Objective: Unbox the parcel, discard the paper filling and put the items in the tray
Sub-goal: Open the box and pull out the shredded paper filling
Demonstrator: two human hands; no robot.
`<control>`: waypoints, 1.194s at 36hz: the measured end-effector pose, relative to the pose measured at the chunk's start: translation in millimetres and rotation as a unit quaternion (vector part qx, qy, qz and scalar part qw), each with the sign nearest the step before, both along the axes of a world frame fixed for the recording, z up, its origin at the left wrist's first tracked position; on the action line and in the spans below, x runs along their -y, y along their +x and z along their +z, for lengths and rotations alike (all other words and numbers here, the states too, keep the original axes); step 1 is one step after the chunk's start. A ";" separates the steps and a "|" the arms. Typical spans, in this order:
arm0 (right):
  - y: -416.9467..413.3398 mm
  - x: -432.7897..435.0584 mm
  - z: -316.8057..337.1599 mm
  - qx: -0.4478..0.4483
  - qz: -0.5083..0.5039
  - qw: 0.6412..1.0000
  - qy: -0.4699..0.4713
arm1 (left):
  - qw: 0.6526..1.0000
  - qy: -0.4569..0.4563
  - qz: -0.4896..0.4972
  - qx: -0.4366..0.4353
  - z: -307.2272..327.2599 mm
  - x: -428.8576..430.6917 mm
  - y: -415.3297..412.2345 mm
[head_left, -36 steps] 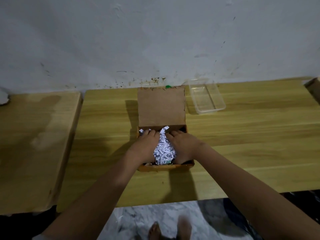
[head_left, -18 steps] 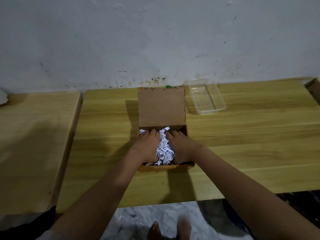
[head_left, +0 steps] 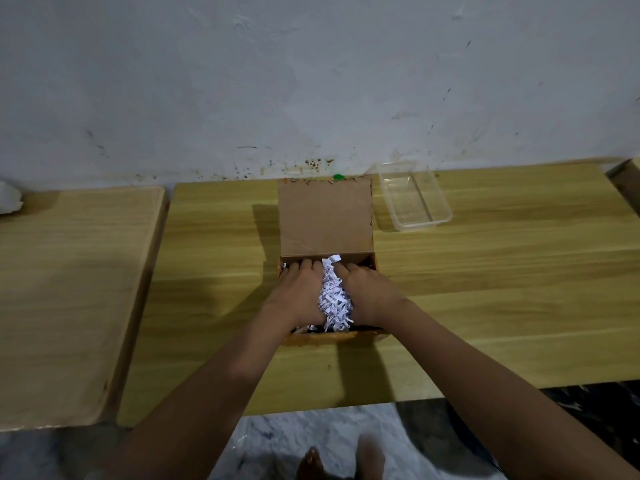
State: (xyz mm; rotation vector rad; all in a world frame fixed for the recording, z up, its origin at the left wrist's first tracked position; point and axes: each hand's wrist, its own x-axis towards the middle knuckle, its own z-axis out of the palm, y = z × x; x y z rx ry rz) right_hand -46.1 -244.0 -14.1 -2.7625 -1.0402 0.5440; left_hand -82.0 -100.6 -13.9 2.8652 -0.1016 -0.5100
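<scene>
shredded paper (head_left: pixel 334 301) in open box (head_left: pixel 325 216), clasped by left hand (head_left: pixel 297 297) and right hand (head_left: pixel 367 295); tray (head_left: pixel 412 202) nearby

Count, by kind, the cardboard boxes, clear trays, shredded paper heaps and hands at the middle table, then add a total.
cardboard box: 1
clear tray: 1
shredded paper heap: 1
hands: 2, left hand and right hand
Total: 5
</scene>
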 end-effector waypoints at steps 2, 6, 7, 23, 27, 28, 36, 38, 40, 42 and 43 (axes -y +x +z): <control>1.3 -0.1 1.7 -0.001 -0.008 1.000 0.004 | 1.000 -0.015 0.010 0.007 1.9 0.1 0.2; 2.3 1.2 5.1 -0.018 -0.022 0.999 0.026 | 0.999 -0.031 0.017 0.010 9.8 -0.5 0.1; 2.5 1.4 5.3 -0.026 -0.024 0.999 0.033 | 0.999 -0.034 0.018 0.010 11.8 -0.8 -0.3; 11.9 16.0 63.9 -0.033 -0.004 0.994 0.106 | 0.994 -0.103 0.012 0.032 73.0 -4.9 0.9; 12.5 41.1 91.8 -0.052 -0.014 0.986 0.156 | 0.994 -0.103 -0.005 0.041 88.4 9.9 9.6; 13.8 48.5 96.3 -0.054 -0.015 0.985 0.165 | 0.994 -0.103 -0.009 0.046 92.4 16.3 12.6; 38.9 139.1 103.1 -0.056 -0.059 0.972 0.221 | 0.986 -0.157 -0.032 0.043 103.6 97.0 46.5; 44.4 167.9 96.5 -0.064 -0.067 0.968 0.231 | 0.986 -0.156 -0.044 0.037 95.2 124.2 55.2; 47.7 195.5 85.6 -0.076 -0.082 0.964 0.242 | 0.985 -0.163 -0.054 0.027 81.6 150.8 63.3; 48.7 221.2 71.3 -0.090 -0.098 0.958 0.256 | 0.984 -0.169 -0.064 0.016 64.8 174.8 70.6; 48.8 232.8 64.3 -0.098 -0.104 0.955 0.261 | 0.984 -0.167 -0.069 0.013 56.6 186.0 72.9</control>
